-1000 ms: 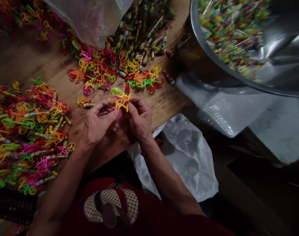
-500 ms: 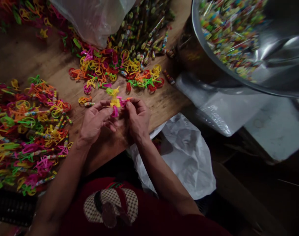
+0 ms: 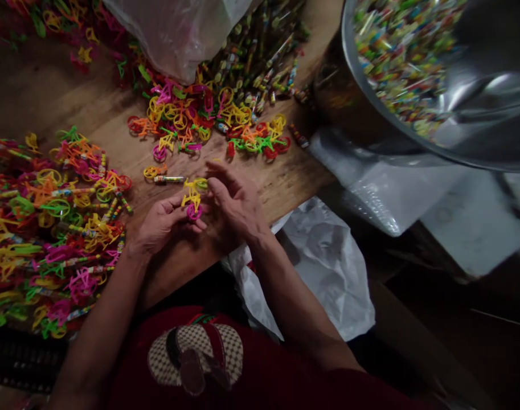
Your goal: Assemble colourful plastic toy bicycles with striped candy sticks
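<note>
My left hand point(image 3: 163, 225) pinches a small plastic toy bicycle point(image 3: 191, 199) between thumb and fingers, over the table's front edge. Its frame is yellow, one wheel is magenta, and the far wheel is yellow-green. Close beside that far wheel is my right hand point(image 3: 238, 208), thumb and forefinger apart; whether the thumb touches the wheel I cannot tell. Just beyond the toy, a clear candy tube point(image 3: 168, 179) lies on the wood beside an orange and yellow toy piece point(image 3: 155, 171). Farther back sits a heap of loose coloured bicycle parts point(image 3: 178, 117).
On the left spreads a big pile of toy bicycles with candy tubes point(image 3: 50, 228). A plastic bag point(image 3: 178, 40) and many tubes point(image 3: 263, 57) lie at the back. A large metal bowl point(image 3: 371, 108) of small wrapped pieces stands right. A white sack point(image 3: 328, 273) hangs below the table edge point(image 3: 191, 273).
My right hand has opened from its pinch on a magenta and orange piece, which no longer shows there. My left hand has tilted the yellow toy and lowered slightly. The view has shifted a little.
</note>
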Demonstrator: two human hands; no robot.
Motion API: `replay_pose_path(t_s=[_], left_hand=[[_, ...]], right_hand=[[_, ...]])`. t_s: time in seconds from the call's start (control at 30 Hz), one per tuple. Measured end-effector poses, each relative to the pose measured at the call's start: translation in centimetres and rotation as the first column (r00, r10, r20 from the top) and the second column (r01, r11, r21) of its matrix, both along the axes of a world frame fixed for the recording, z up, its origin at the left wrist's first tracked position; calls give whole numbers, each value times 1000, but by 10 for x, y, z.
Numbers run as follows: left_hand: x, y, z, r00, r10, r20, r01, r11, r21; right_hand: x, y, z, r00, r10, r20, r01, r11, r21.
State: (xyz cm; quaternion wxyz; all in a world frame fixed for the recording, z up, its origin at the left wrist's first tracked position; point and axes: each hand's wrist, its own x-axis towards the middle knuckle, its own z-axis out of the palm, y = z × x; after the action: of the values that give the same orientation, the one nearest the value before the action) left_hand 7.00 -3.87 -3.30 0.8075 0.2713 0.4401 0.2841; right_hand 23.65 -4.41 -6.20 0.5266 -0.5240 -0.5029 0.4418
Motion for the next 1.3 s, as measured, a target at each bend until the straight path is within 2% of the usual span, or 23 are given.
replay_pose_path(t_s=[0.07,0.17,0.27,0.33,0.43,0.5,0.57,0.63,0.7,0.73,0.83,0.93,1.03,1.1,1.17,1.23,1.3], left_hand=[[0,-1,2,1000,-25,-5,25,999,-30],[-1,-1,7,997,51,-59,-54,997,-50],[-2,1,13,991,49,-124,-55,997,-45],[0,3,15,986,-8,-164,2,999,-38],[7,7,15,973,19,-229,-11,999,33],[10,10,14,960,81,-270,-61,995,80],[10,11,13,948,135,-287,-110,989,101],[8,12,11,948,189,-257,-175,982,77],[6,13,9,954,234,-189,-239,971,-3],[6,14,7,955,253,-156,-263,963,-52],[11,16,2,958,267,-102,-279,949,-147],[16,17,0,959,261,-107,-276,946,-167],[16,13,1,946,303,-114,-318,938,-141],[13,10,2,939,327,-104,-338,933,-124],[9,8,0,941,324,-95,-335,934,-127],[6,5,-2,947,310,-83,-319,938,-138],[4,2,-4,955,291,-62,-297,944,-144]], right_hand=[[5,3,2,991,99,-94,-106,992,-72],[14,6,6,994,82,-68,-88,992,-91],[16,7,11,991,110,69,-108,994,-31],[11,7,15,967,184,177,-193,981,33],[2,10,19,932,242,270,-288,947,144],[7,13,17,941,144,306,-212,956,202],[28,17,12,929,-57,366,-40,968,250],[60,23,6,841,-278,465,147,943,298],[94,31,0,682,-446,580,295,893,340],[109,36,-2,596,-490,636,347,871,347],[134,56,-8,412,-465,784,404,864,301],[136,75,-14,337,-316,887,422,893,157],[135,85,-20,342,-224,913,467,883,41],[138,82,-23,372,-256,892,475,879,54],[138,72,-22,408,-327,852,420,896,142],[129,56,-13,455,-427,781,365,890,274],[104,34,2,567,-523,636,374,852,367]])
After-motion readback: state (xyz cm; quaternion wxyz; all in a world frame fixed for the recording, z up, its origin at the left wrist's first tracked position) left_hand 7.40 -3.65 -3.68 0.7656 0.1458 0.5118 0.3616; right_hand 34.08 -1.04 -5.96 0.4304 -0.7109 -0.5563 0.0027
